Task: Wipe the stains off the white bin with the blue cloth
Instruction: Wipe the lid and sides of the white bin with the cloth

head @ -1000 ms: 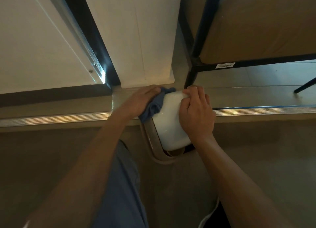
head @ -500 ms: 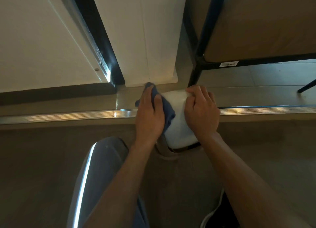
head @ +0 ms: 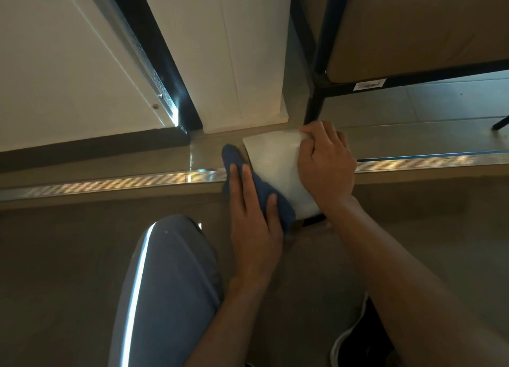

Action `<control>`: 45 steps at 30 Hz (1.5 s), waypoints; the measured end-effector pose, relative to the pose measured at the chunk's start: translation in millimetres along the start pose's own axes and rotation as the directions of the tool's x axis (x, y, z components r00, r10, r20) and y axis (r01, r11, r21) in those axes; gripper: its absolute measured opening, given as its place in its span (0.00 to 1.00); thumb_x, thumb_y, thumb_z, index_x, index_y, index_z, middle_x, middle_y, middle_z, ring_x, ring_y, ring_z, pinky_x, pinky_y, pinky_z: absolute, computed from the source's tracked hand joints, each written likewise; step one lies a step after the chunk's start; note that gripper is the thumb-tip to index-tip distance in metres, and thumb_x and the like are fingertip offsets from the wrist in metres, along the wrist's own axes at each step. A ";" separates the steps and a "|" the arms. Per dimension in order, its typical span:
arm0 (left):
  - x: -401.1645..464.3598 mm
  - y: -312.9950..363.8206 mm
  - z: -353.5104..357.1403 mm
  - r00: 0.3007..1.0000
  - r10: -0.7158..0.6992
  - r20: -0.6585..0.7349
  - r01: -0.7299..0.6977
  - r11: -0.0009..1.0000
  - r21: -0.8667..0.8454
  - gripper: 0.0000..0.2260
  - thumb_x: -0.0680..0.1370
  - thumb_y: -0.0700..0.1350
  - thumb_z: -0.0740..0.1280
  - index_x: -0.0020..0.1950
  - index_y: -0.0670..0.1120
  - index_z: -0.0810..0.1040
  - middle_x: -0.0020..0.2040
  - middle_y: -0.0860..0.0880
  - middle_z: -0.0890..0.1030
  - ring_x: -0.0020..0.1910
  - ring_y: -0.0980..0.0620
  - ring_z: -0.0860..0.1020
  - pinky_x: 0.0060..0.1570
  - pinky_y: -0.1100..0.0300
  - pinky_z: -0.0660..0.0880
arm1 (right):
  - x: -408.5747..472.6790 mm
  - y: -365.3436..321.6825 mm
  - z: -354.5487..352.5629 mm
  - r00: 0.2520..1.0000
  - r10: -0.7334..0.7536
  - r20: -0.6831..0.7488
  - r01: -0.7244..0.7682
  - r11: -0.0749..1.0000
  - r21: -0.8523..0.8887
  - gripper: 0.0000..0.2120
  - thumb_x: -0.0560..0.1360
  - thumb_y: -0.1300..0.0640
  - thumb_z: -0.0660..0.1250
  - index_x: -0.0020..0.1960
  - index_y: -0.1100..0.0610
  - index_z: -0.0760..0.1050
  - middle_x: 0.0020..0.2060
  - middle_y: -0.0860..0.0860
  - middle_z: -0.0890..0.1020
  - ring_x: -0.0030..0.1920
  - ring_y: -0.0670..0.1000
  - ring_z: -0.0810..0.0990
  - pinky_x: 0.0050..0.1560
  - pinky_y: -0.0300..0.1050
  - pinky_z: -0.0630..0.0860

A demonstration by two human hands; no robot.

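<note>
- On the floor ahead of you, against the metal strip (head: 110, 183), lies the bin (head: 275, 168), tipped on its side with one white face up.
- Your right hand (head: 326, 168) covers the bin's right edge; its fingers are curled over the far corner and grip it, so that edge is hidden.
- Your left hand (head: 253, 223) lies flat on the cloth (head: 264, 193), fingers straight and slightly spread, pressing it against the bin's left side.
- Most of the cloth is under that hand; only a blue fold past the fingertips and a strip along the thumb side show.
- You cannot make out any stains on the white face in this dim light.
- The bin's near end is mostly hidden behind your wrists; only a dark gap shows there.
- Your knee (head: 170, 270), in grey-blue fabric, sits just left of the left forearm and is cut off by the bottom edge.
- A dark shoe (head: 355, 344) with a white sole shows under your right forearm, partly hidden.
- Beyond the bin stands a white panel (head: 220, 50), with a black frame (head: 154, 50) to its left.
- A black table leg (head: 314, 105) comes down just behind your right hand, and a label (head: 369, 85) on the rail is too blurred to read.
</note>
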State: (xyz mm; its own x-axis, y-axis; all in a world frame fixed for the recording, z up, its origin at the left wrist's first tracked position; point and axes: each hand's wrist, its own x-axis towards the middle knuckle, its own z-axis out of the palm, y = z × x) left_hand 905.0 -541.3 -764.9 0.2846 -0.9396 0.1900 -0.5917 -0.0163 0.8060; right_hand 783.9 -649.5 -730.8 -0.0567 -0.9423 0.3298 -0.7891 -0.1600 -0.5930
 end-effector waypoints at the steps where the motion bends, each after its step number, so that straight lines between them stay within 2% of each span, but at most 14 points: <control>1: 8.3 2.1 -2.4 1.000 -0.018 -0.005 0.018 1.000 -0.022 0.29 0.86 0.54 0.56 0.83 0.56 0.44 0.84 0.55 0.45 0.81 0.60 0.48 0.75 0.69 0.52 | -1.0 -0.7 0.7 1.000 -0.004 0.001 0.004 1.000 -0.002 0.10 0.81 0.55 0.56 0.59 0.54 0.73 0.57 0.50 0.77 0.57 0.54 0.75 0.42 0.49 0.75; 5: -4.7 -0.3 0.7 0.994 -0.103 -0.026 0.101 0.993 -0.060 0.29 0.86 0.55 0.54 0.83 0.53 0.45 0.84 0.51 0.50 0.82 0.53 0.54 0.75 0.71 0.52 | -5.8 -2.2 4.6 1.000 0.009 0.007 -0.009 1.000 -0.016 0.11 0.81 0.54 0.54 0.59 0.53 0.72 0.57 0.50 0.77 0.56 0.53 0.75 0.41 0.47 0.74; 10: -49.7 -8.3 12.9 0.990 -0.144 -0.005 0.144 0.988 -0.051 0.32 0.86 0.51 0.58 0.80 0.63 0.37 0.84 0.56 0.43 0.82 0.55 0.44 0.78 0.63 0.44 | -6.5 -3.3 2.2 1.000 0.020 0.006 -0.020 1.000 0.008 0.12 0.80 0.54 0.54 0.60 0.52 0.72 0.58 0.49 0.77 0.56 0.54 0.75 0.41 0.49 0.75; 14: -20.8 -8.7 -0.9 0.997 -0.074 0.038 0.076 0.996 -0.045 0.31 0.86 0.53 0.57 0.80 0.61 0.39 0.84 0.54 0.45 0.83 0.53 0.47 0.80 0.53 0.51 | -5.4 -1.0 -0.4 0.999 0.025 0.021 -0.026 0.999 0.027 0.14 0.81 0.52 0.53 0.62 0.53 0.72 0.60 0.51 0.76 0.59 0.55 0.75 0.45 0.52 0.78; 17: 17.2 -6.6 -9.4 0.998 -0.043 0.050 0.046 0.997 -0.059 0.28 0.85 0.55 0.54 0.82 0.55 0.45 0.84 0.52 0.49 0.82 0.56 0.49 0.79 0.62 0.51 | -7.9 0.3 -1.0 1.000 0.025 0.016 -0.025 0.999 0.022 0.14 0.81 0.53 0.54 0.62 0.54 0.72 0.61 0.52 0.75 0.58 0.56 0.74 0.44 0.52 0.78; 19: 24.7 -5.7 -9.7 0.999 -0.049 0.020 0.051 0.994 -0.101 0.27 0.86 0.54 0.53 0.83 0.52 0.49 0.84 0.51 0.51 0.82 0.55 0.52 0.80 0.59 0.53 | -10.8 -3.0 0.3 1.000 0.030 -0.006 -0.030 1.000 -0.001 0.14 0.80 0.53 0.53 0.62 0.54 0.72 0.60 0.52 0.75 0.57 0.55 0.74 0.42 0.52 0.77; 25: -28.7 -7.5 -6.5 0.984 -0.176 0.013 0.177 0.984 -0.033 0.29 0.85 0.55 0.53 0.83 0.55 0.42 0.84 0.55 0.49 0.82 0.55 0.53 0.80 0.51 0.57 | -17.8 -5.7 0.7 1.000 -0.024 0.003 0.024 0.999 -0.040 0.14 0.80 0.54 0.54 0.62 0.53 0.73 0.60 0.51 0.76 0.56 0.55 0.75 0.41 0.46 0.72; 30: 44.7 4.4 -16.8 0.980 -0.198 -0.010 0.194 0.969 -0.152 0.23 0.87 0.53 0.52 0.82 0.50 0.59 0.80 0.51 0.64 0.75 0.60 0.62 0.73 0.62 0.60 | -17.7 -7.9 1.2 1.000 0.004 -0.001 -0.004 0.999 -0.035 0.13 0.80 0.55 0.55 0.62 0.53 0.73 0.61 0.50 0.76 0.58 0.55 0.75 0.44 0.51 0.77; 33: 91.3 10.7 -21.1 0.968 -0.251 0.011 0.251 0.961 -0.117 0.17 0.87 0.52 0.53 0.71 0.50 0.74 0.63 0.52 0.78 0.67 0.50 0.75 0.65 0.57 0.69 | -16.7 -8.9 2.1 1.000 0.022 0.011 -0.022 0.999 -0.029 0.13 0.81 0.54 0.55 0.62 0.53 0.72 0.61 0.50 0.76 0.59 0.56 0.75 0.46 0.56 0.79; 35: 86.7 10.4 -18.2 0.974 -0.228 -0.001 0.227 0.968 -0.103 0.17 0.87 0.53 0.52 0.69 0.52 0.74 0.61 0.52 0.78 0.64 0.50 0.76 0.62 0.55 0.70 | -16.5 -9.2 3.3 0.999 0.034 0.017 -0.033 0.999 -0.029 0.13 0.81 0.53 0.54 0.62 0.53 0.71 0.61 0.50 0.75 0.60 0.56 0.75 0.46 0.57 0.79; 38: 39.2 4.5 -13.4 0.986 -0.164 -0.010 0.162 0.980 -0.115 0.23 0.86 0.56 0.50 0.81 0.53 0.59 0.80 0.51 0.63 0.77 0.54 0.63 0.74 0.59 0.61 | -16.9 -8.6 3.8 1.000 0.020 0.003 -0.020 0.999 -0.032 0.12 0.81 0.54 0.54 0.62 0.52 0.71 0.60 0.50 0.75 0.59 0.55 0.75 0.45 0.57 0.80; 40: 20.4 1.0 -13.9 0.993 -0.120 0.006 0.119 0.984 -0.136 0.24 0.86 0.54 0.51 0.83 0.52 0.53 0.82 0.52 0.56 0.80 0.56 0.56 0.77 0.61 0.55 | -16.9 -7.7 3.5 1.000 0.009 0.001 -0.009 1.000 -0.030 0.12 0.81 0.54 0.55 0.62 0.52 0.72 0.60 0.50 0.76 0.59 0.55 0.75 0.44 0.55 0.79; 43: 59.8 3.3 -22.7 0.993 -0.107 0.053 0.111 0.991 -0.077 0.21 0.87 0.53 0.53 0.79 0.52 0.63 0.76 0.52 0.66 0.72 0.58 0.65 0.68 0.63 0.62 | -15.8 -8.1 3.2 1.000 0.012 0.008 -0.012 0.999 -0.033 0.14 0.80 0.53 0.53 0.62 0.52 0.72 0.61 0.49 0.76 0.60 0.54 0.74 0.44 0.52 0.78; 45: 109.0 6.8 -25.6 0.977 -0.082 0.196 0.058 0.991 0.123 0.17 0.86 0.55 0.53 0.71 0.53 0.73 0.68 0.52 0.76 0.66 0.51 0.73 0.63 0.59 0.67 | -15.8 -8.3 3.6 1.000 0.021 0.023 -0.020 0.999 -0.046 0.15 0.80 0.53 0.52 0.62 0.52 0.72 0.62 0.50 0.75 0.60 0.55 0.74 0.45 0.53 0.78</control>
State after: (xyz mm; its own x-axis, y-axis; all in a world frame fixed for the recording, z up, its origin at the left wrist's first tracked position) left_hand 951.3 -635.1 -724.4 0.1790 -0.9838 0.0100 -0.6621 -0.1130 0.7409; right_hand 793.6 -634.3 -733.7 -0.0593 -0.9518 0.3008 -0.8150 -0.1279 -0.5652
